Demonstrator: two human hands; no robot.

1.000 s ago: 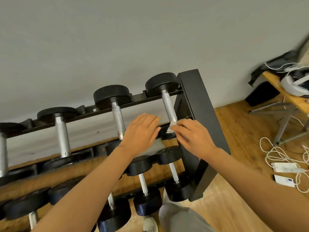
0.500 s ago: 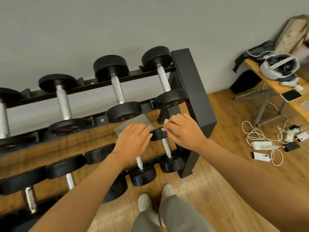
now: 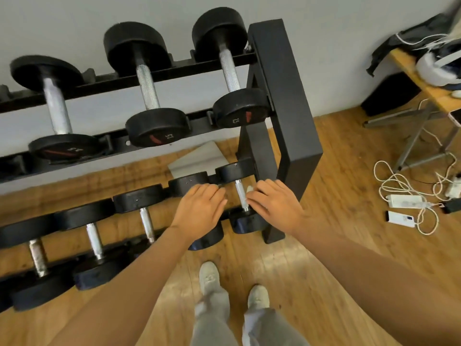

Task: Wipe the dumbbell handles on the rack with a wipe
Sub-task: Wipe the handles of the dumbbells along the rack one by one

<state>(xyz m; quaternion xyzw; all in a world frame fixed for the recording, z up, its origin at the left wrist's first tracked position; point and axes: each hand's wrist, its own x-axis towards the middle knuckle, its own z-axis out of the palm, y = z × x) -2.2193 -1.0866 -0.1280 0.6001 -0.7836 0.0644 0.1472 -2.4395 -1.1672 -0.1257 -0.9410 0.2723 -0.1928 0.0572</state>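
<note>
A black two-tier dumbbell rack (image 3: 287, 91) stands against the wall, holding black dumbbells with silver handles. On the lower tier, the rightmost small dumbbell shows its handle (image 3: 240, 194). My right hand (image 3: 277, 206) holds a small white wipe (image 3: 249, 189) right beside that handle, fingertips touching it. My left hand (image 3: 199, 211) lies flat, palm down, over the neighbouring small dumbbell and hides its handle. The upper tier carries three larger dumbbells, the rightmost with its handle (image 3: 230, 71) bare.
A grey plate (image 3: 197, 158) lies on the wooden floor behind the lower tier. White cables and chargers (image 3: 409, 203) sprawl on the floor at right, below a wooden desk (image 3: 429, 88) with a headset. My feet (image 3: 209, 278) stand just before the rack.
Both hands dropped from the upper tier's rightmost dumbbell handle to the lower tier's small dumbbells. The view tilted down toward the floor.
</note>
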